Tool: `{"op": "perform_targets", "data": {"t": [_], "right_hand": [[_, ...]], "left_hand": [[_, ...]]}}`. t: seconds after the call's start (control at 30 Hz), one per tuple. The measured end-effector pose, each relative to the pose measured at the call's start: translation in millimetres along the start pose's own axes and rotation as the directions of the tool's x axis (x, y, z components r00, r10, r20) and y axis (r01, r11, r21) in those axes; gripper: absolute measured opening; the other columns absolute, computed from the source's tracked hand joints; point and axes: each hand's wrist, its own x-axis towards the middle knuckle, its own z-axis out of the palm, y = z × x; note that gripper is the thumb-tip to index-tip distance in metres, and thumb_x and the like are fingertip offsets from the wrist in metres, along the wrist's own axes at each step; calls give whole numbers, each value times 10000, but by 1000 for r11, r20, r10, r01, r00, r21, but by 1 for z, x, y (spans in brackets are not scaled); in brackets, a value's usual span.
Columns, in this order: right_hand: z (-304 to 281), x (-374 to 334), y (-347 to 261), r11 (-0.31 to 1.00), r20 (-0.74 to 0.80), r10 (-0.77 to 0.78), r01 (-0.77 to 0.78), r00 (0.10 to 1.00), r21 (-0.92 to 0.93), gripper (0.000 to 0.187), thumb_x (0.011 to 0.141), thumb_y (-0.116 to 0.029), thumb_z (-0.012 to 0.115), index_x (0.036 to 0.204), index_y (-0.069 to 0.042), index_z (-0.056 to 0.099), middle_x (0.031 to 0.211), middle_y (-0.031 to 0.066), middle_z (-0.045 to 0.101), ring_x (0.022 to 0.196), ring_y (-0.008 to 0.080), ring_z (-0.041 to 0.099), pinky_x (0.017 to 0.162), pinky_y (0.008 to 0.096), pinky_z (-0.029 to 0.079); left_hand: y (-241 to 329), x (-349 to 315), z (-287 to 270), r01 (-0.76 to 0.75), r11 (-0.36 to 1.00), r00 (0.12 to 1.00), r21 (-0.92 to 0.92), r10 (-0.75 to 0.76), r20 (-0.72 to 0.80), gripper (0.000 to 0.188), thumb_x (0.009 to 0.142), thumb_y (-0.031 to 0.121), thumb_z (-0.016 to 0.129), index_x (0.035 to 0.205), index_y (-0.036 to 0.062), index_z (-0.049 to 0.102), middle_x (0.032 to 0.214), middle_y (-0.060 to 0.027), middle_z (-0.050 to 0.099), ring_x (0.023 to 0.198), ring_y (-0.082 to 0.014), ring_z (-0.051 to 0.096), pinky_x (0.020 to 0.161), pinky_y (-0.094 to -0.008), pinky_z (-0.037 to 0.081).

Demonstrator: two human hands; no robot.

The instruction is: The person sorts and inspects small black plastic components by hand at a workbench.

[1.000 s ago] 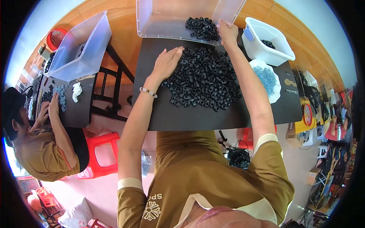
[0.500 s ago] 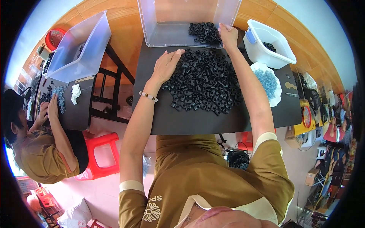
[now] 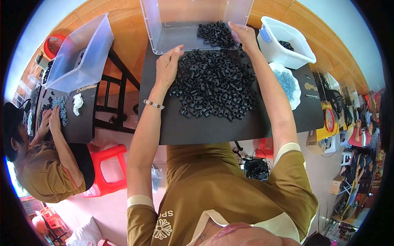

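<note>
A large heap of short black plastic tube pieces (image 3: 213, 86) lies on the dark table in front of me. Behind it, a clear plastic bin (image 3: 172, 39) rests tipped on its side, its opening facing me and a smaller mound of the same black pieces (image 3: 215, 34) inside. My right hand (image 3: 245, 37) grips the bin's right edge, thumb on the inner side and fingers outside. At the heap's upper left, my left hand (image 3: 167, 65) is held edge-on with fingers stretched toward the bin's front rim; whether it touches the rim is unclear.
To the right stand a white tub (image 3: 283, 49) with black pieces and a white scalloped dish (image 3: 294, 98) of small bluish clear parts. At left, a co-worker (image 3: 45, 160) handles small parts at another table beside a clear bin (image 3: 82, 57). A red stool (image 3: 107, 186) stands between us.
My left hand has drawn left, away from the heap, and up toward the bin's rim. My right hand stays at the bin's edge, its fingers hanging lower. The whole view has shifted slightly.
</note>
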Motion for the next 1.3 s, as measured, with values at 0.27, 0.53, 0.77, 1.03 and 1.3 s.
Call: {"op": "perform_targets", "data": {"t": [0.27, 0.53, 0.77, 1.03, 1.3], "right_hand": [[-50, -30, -18, 842, -23, -156, 121, 987, -525, 532, 889, -445, 779, 1047, 62, 751, 925, 130, 773, 824, 190, 708, 767, 333, 545], [-52, -172, -89, 788, 289, -44, 211, 956, -578, 309, 933, -299, 736, 1030, -6, 741, 859, 122, 749, 770, 198, 697, 714, 334, 541], [-56, -267, -99, 737, 480, -28, 342, 877, -583, 337, 820, -254, 850, 1015, -35, 682, 845, 87, 675, 700, 207, 629, 617, 347, 511], [-58, -307, -69, 689, 444, -171, 429, 880, -584, 303, 798, -200, 852, 1010, -60, 688, 812, 67, 657, 731, 258, 643, 623, 374, 520], [-57, -308, -59, 668, 352, -204, 392, 914, -632, 245, 819, -156, 828, 1009, -70, 699, 826, 72, 661, 736, 246, 654, 624, 356, 523]], "left_hand": [[4, 1, 6, -106, 994, 993, -37, 104, -56, 440, 1075, 328, 500, 1212, -30, 715, 1056, -140, 785, 1035, -178, 719, 942, -302, 508], [29, -8, 8, -171, 983, 977, 61, 177, -119, 358, 1064, 260, 517, 1037, -1, 760, 721, -30, 703, 644, -77, 569, 645, -272, 467], [34, -9, 16, -161, 959, 940, -231, 78, -333, 373, 1055, 242, 526, 885, -32, 713, 564, 68, 385, 505, -47, 375, 495, -267, 310], [72, -10, 13, -91, 664, 928, -742, -214, -305, 290, 1041, 206, 507, 868, -8, 598, 556, 79, 258, 462, -41, 219, 456, -268, 192], [87, -48, 16, -304, 803, 945, -513, 188, -266, 346, 1095, 242, 487, 900, -15, 609, 560, 67, 297, 466, -36, 232, 440, -248, 203]]}}
